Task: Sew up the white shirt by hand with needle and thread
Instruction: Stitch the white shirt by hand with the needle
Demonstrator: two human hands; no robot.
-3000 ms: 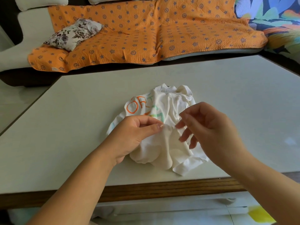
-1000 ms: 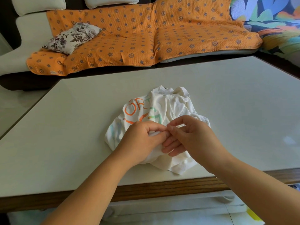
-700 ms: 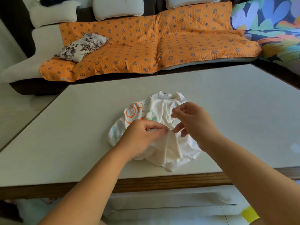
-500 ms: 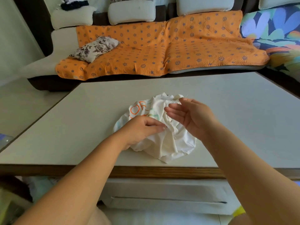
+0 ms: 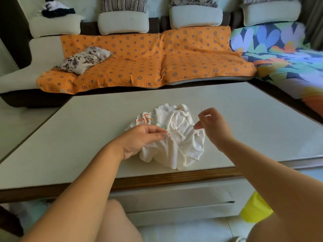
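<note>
So the left hand [image 5: 145,139] is pinching a fold of the white shirt [image 5: 181,145], I'd guess to keep the spot being sewn taut and within reach. The right hand [image 5: 214,127] is up just above the shirt's right side, fingertips pinched on what looks like the needle [image 5: 201,110], probably drawing a stitch through. The thread is too thin to make out. The shirt sits bunched near the front edge of the pale worktop [image 5: 83,137]. Behind that there's an orange-covered sofa [image 5: 148,58] with a floral pillow [image 5: 83,60].
</note>
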